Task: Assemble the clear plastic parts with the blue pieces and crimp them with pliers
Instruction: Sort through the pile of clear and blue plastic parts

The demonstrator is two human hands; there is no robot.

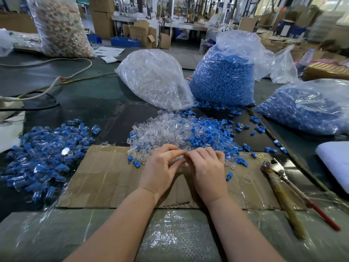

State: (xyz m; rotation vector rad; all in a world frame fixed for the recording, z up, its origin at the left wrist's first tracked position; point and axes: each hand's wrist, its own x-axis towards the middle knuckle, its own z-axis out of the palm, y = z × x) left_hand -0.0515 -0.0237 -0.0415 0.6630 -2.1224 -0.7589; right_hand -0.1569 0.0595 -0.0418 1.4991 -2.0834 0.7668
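My left hand (162,167) and my right hand (206,167) meet fingertip to fingertip over the cardboard sheet (105,178), at the near edge of a mixed pile of clear plastic parts (160,129) and blue pieces (207,135). My left fingers curl around a small clear part (177,160). My right fingers pinch toward the same spot; what they hold is hidden. Pliers (283,184) with a yellow and a red handle lie on the cardboard to the right, untouched. A heap of joined blue-and-clear pieces (47,152) lies at the left.
A bag of clear parts (154,78) and two bags of blue pieces (224,78) (309,106) stand behind the pile. Cables (47,87) run across the left of the table. A white pad (334,159) sits at the right edge.
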